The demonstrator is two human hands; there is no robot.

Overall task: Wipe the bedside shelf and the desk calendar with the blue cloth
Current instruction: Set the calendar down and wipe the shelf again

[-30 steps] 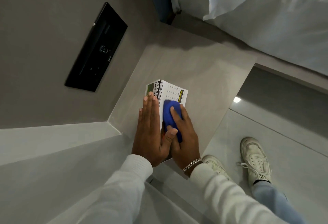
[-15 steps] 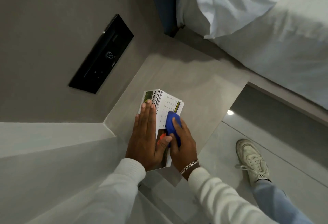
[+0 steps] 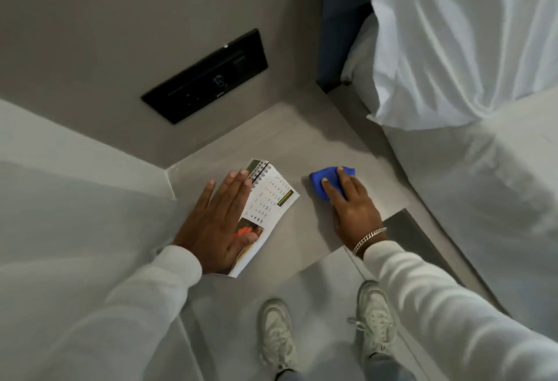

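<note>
Cloth (image 3: 327,180) under right hand (image 3: 353,208) on shelf (image 3: 302,139)

On the grey wall I see a black rectangular switch panel (image 3: 205,77) with a faint lit symbol near its middle. To my right lies a bed with white sheets (image 3: 489,187), a rumpled white pillow (image 3: 453,39) against a dark blue headboard (image 3: 335,12). Below, two white lace-up sneakers (image 3: 276,335) stand on the pale glossy floor (image 3: 229,320).

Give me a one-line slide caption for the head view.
Left hand steadies the desk calendar while right hand presses the blue cloth onto the bedside shelf.
</note>
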